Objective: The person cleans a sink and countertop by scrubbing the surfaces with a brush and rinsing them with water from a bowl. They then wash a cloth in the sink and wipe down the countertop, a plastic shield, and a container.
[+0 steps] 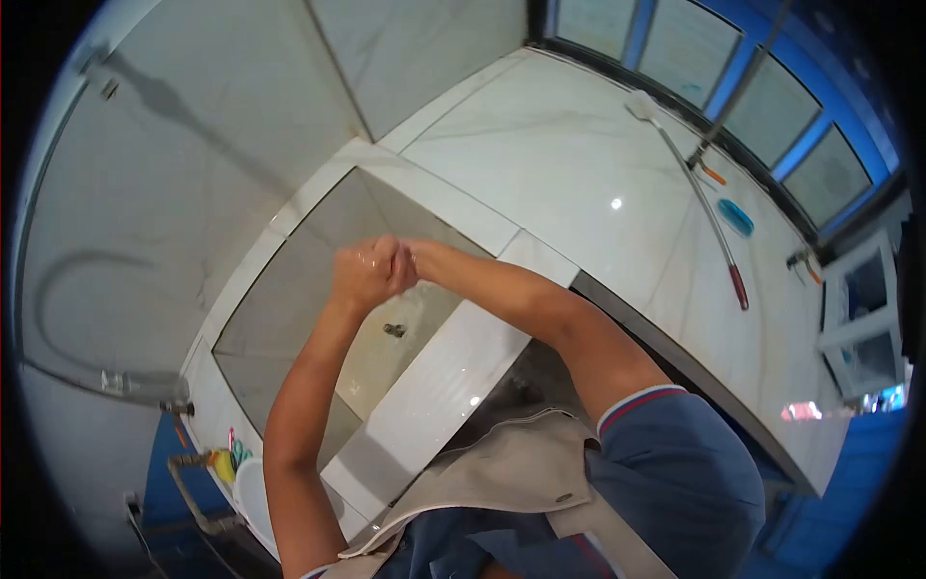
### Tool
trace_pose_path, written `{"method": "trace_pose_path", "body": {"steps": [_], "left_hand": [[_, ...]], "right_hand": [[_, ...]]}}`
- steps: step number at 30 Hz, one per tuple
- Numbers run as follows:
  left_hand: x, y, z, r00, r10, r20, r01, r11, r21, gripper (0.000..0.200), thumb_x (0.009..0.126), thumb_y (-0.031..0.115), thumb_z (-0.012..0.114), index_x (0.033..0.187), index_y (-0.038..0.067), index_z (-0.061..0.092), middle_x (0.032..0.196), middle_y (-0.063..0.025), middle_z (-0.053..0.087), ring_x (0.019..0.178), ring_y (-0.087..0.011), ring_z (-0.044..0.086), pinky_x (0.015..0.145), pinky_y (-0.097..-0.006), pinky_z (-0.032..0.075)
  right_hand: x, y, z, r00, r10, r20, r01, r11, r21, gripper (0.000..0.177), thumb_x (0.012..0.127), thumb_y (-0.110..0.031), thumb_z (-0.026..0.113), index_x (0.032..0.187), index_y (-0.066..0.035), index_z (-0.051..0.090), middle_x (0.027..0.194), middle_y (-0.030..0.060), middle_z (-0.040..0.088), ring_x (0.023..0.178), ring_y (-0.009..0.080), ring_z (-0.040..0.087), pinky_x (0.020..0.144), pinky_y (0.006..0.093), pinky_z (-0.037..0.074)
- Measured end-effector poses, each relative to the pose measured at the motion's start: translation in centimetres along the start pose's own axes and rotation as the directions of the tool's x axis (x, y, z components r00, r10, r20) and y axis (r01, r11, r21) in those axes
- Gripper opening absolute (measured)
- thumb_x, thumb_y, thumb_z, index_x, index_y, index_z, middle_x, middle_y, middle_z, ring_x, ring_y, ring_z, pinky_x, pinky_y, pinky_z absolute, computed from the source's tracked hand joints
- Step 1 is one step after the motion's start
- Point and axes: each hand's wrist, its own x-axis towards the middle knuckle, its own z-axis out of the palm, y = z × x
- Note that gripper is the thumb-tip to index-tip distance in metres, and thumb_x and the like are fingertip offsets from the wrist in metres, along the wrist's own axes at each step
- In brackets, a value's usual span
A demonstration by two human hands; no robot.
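Observation:
My left hand [362, 277] and my right hand [403, 267] are pressed together above a tiled sink [280, 294]. Both look wet, with shiny drops on the skin. The left fingers are curled against the right hand, which is partly covered, so I cannot see all its fingers. No tool or cloth shows between them. Below the hands, a small dark metal fitting [394, 330] sits in the pale sink bottom, beside what looks like splashing water. The white front ledge of the sink [434, 372] lies between my body and the basin.
On the right counter [540, 145] lie a long-handled tool with a red grip [739, 288] and a blue brush [736, 217]. Windows line the far right edge. At lower left stand a white bowl [255, 497], a yellow item [224, 467] and a bent pipe [188, 487].

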Motion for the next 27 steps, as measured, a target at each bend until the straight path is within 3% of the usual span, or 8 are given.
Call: {"method": "trace_pose_path", "body": {"steps": [3,7,9,12,14,18,21,27], "left_hand": [[-2.1,0.0,2.9,0.969,-0.182,0.169,0.197,0.977,-0.078,0.021,0.084,0.024,0.054,0.07,0.008,0.052,0.061,-0.0137,0.056,0.056,-0.0294,0.057,0.049,-0.0383,0.045],[-0.5,0.1,6.4,0.804,-0.571,0.165,0.567,0.655,-0.5,0.021,0.085,0.028,0.055,0.083,0.008,0.057,0.072,-0.0125,0.059,0.071,-0.023,0.06,0.061,-0.0349,0.047],[2.6,2.7,4.7,0.404,-0.536,0.741,0.533,-0.521,-0.667,0.028,0.087,0.031,0.054,0.097,0.005,0.057,0.082,-0.0099,0.06,0.081,-0.0153,0.057,0.068,-0.0299,0.046],[4.4,6.4,5.0,0.544,-0.325,0.773,0.748,-0.23,-0.623,0.03,0.087,0.027,0.054,0.102,0.002,0.054,0.08,-0.0059,0.06,0.071,-0.0127,0.055,0.064,-0.0264,0.045],[6.6,9.7,6.1,0.6,-0.212,0.771,0.778,-0.067,-0.624,0.026,0.087,0.024,0.054,0.1,0.001,0.055,0.077,-0.0051,0.06,0.068,-0.0113,0.054,0.062,-0.0252,0.044],[11.9,21.3,7.5,0.725,-0.029,0.688,0.655,0.336,-0.677,0.017,0.089,0.015,0.051,0.094,0.0,0.057,0.071,-0.0035,0.058,0.061,-0.0096,0.051,0.059,-0.0248,0.042],[15.3,29.7,9.7,0.865,0.078,0.495,0.373,0.561,-0.739,0.019,0.091,0.015,0.048,0.089,-0.001,0.058,0.073,-0.0041,0.058,0.066,-0.0099,0.051,0.061,-0.0254,0.042],[20.7,51.5,9.8,0.949,0.135,0.286,0.304,-0.147,-0.941,0.023,0.093,0.02,0.047,0.102,0.0,0.051,0.095,-0.0084,0.061,0.085,-0.0142,0.059,0.076,-0.0294,0.049]], "right_hand": [[-2.5,2.7,0.8,0.985,0.118,-0.125,-0.088,0.971,0.223,0.02,0.085,-0.028,0.049,0.079,-0.01,0.055,0.076,0.0035,0.061,0.063,0.0163,0.061,0.055,0.0321,0.054],[-8.9,1.0,3.7,0.677,-0.233,-0.698,0.364,0.93,0.042,0.022,0.091,-0.022,0.041,0.093,-0.004,0.053,0.085,0.008,0.061,0.075,0.0195,0.063,0.069,0.0385,0.053],[-15.2,-0.1,6.2,0.593,-0.541,-0.596,0.596,0.793,-0.127,0.023,0.089,-0.018,0.045,0.104,-0.001,0.05,0.1,0.0089,0.059,0.095,0.0182,0.058,0.088,0.037,0.045],[-24.9,0.7,8.5,0.266,-0.693,-0.671,0.619,0.656,-0.432,0.027,0.08,-0.008,0.048,0.106,-0.001,0.049,0.098,0.0067,0.056,0.092,0.0177,0.055,0.086,0.0316,0.044],[-32.0,1.3,12.2,0.072,-0.808,-0.585,0.241,0.583,-0.776,0.036,0.073,-0.002,0.047,0.108,-0.002,0.048,0.101,0.0056,0.052,0.091,0.0173,0.051,0.081,0.029,0.042],[-45.6,6.2,18.4,-0.025,-0.875,-0.484,0.119,0.478,-0.87,0.038,0.072,-0.003,0.048,0.11,-0.004,0.049,0.103,0.0076,0.05,0.096,0.0181,0.049,0.083,0.029,0.041],[-56.1,11.4,23.7,-0.165,-0.961,-0.223,-0.515,0.277,-0.811,0.038,0.069,-0.003,0.049,0.107,-0.006,0.055,0.098,0.0099,0.05,0.096,0.0211,0.049,0.087,0.0297,0.039],[-74.8,22.4,34.1,-0.24,-0.857,-0.455,-0.655,0.489,-0.576,0.035,0.072,-0.009,0.053,0.105,-0.009,0.062,0.094,0.0132,0.05,0.093,0.0256,0.049,0.084,0.0298,0.04]]}}
